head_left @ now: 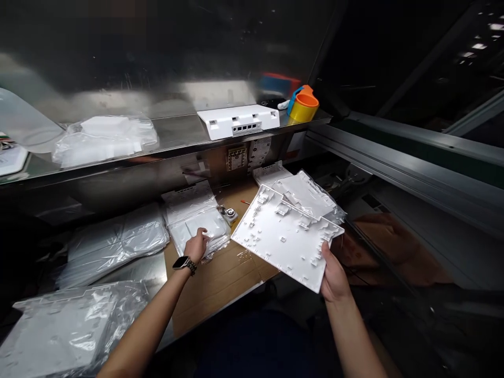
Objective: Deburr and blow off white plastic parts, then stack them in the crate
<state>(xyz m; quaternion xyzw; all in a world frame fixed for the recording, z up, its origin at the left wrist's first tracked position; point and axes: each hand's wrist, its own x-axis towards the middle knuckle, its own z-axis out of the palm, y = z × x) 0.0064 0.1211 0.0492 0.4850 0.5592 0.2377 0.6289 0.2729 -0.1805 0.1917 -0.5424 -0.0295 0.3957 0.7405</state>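
A flat white plastic panel point(287, 239), with small clips and ribs on its upper face, is held by its right edge in my right hand point(334, 273). My left hand point(196, 245), with a watch on the wrist, rests on a stack of plastic-wrapped white parts point(192, 223); its fingers are bent, and whether they pinch anything is too small to tell. Just behind the held panel lie more white panels in clear wrap point(307, 194). A small round metal object point(230, 212) sits between the two stacks on the brown cardboard point(212, 294).
Clear bags point(118, 239) and a bagged white panel point(63, 331) lie at the left. On the metal shelf point(173, 134) are a wrapped white bundle point(106, 139), a white housing point(240, 121) and tape rolls point(304, 107). A metal rail point(394, 147) runs along the right.
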